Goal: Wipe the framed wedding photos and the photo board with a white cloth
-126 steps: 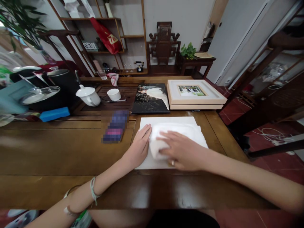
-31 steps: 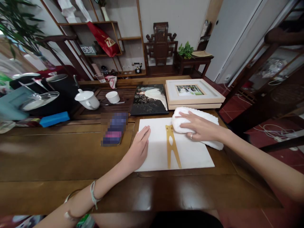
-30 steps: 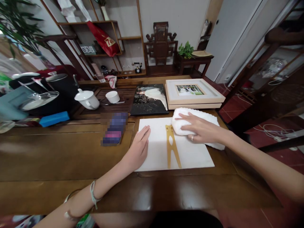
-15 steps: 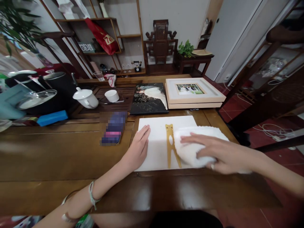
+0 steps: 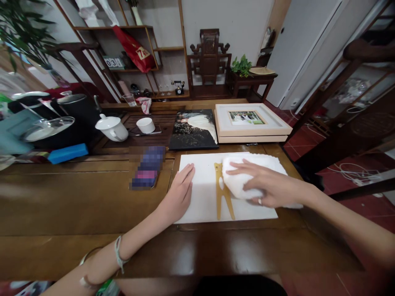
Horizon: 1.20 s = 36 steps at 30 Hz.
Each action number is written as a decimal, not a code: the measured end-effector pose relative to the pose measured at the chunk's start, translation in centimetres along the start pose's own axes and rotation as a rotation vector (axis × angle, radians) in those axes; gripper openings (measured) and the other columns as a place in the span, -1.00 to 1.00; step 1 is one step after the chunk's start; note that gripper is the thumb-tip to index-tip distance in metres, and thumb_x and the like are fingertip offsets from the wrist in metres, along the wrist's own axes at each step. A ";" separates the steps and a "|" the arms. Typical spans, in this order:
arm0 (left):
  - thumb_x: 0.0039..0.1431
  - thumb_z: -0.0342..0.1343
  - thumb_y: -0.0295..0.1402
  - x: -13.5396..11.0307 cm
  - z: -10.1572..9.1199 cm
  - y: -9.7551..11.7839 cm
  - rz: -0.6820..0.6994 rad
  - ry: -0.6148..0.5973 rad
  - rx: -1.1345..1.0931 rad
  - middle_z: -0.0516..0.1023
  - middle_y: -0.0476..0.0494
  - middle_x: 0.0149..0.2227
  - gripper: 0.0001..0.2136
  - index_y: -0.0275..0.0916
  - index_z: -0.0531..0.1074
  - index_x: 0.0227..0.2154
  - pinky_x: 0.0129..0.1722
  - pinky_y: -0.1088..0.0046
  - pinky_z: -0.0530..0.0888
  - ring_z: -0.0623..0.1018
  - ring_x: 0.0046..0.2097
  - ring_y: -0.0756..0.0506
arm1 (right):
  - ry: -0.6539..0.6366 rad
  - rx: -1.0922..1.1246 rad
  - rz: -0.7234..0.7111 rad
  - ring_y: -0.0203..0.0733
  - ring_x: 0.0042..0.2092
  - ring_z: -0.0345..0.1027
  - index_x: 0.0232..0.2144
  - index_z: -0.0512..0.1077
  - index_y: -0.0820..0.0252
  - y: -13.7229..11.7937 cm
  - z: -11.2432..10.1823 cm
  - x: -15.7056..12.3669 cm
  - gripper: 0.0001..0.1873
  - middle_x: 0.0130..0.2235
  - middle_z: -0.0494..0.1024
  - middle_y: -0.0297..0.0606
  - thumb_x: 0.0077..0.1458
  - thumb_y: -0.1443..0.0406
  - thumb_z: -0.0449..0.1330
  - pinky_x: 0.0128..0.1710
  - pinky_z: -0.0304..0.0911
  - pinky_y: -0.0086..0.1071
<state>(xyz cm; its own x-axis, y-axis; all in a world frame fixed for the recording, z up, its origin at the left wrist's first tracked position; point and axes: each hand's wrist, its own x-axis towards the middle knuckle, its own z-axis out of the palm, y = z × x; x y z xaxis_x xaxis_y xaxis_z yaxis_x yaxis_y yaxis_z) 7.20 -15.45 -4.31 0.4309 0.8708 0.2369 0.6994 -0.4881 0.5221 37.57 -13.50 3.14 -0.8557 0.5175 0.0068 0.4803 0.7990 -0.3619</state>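
On the wooden table in front of me lies a flat white board (image 5: 202,205). A gold A-shaped piece (image 5: 219,193) lies along its middle. My left hand (image 5: 182,187) rests flat on the board's left edge, its fingers stretched out. My right hand (image 5: 262,183) presses a bunched white towel (image 5: 236,187) onto the right part of the board, close beside the gold piece. The towel hides the board's upper right corner and overhangs its right edge. My right thumb and fingers grip the cloth, a ring on one finger.
Behind the board are a dark photo panel (image 5: 194,129) and stacked light wooden frames (image 5: 254,133). A pixelated phone-like item (image 5: 148,168) lies left. Further back stand a white lidded cup (image 5: 111,128), a white bowl (image 5: 145,125) and a blue block (image 5: 68,153). The table's edge (image 5: 185,267) is near me.
My right hand has moved the towel away from me and slightly left, uncovering the board's lower right corner. My left hand stays in place on the board.
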 end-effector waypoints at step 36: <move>0.37 -0.29 -0.39 0.1 0.0 -0.2 -0.017 -0.023 0.008 0.06 -0.38 0.34 -0.55 -0.36 0.06 0.28 0.32 0.03 0.04 0.03 0.37 -0.20 | -0.081 0.019 -0.037 0.06 0.29 0.02 -0.19 0.48 0.18 -8.5 1.6 0.0 -0.68 0.16 0.34 0.08 -0.04 0.49 0.18 0.25 -0.01 -0.01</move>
<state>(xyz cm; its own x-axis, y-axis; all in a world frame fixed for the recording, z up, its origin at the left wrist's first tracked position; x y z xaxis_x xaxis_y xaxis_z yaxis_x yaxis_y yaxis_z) 7.15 -15.31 -4.39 0.4321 0.8773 0.2088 0.7111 -0.4738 0.5194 33.21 -20.76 4.67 -0.8860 0.4605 -0.0551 0.4451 0.8108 -0.3802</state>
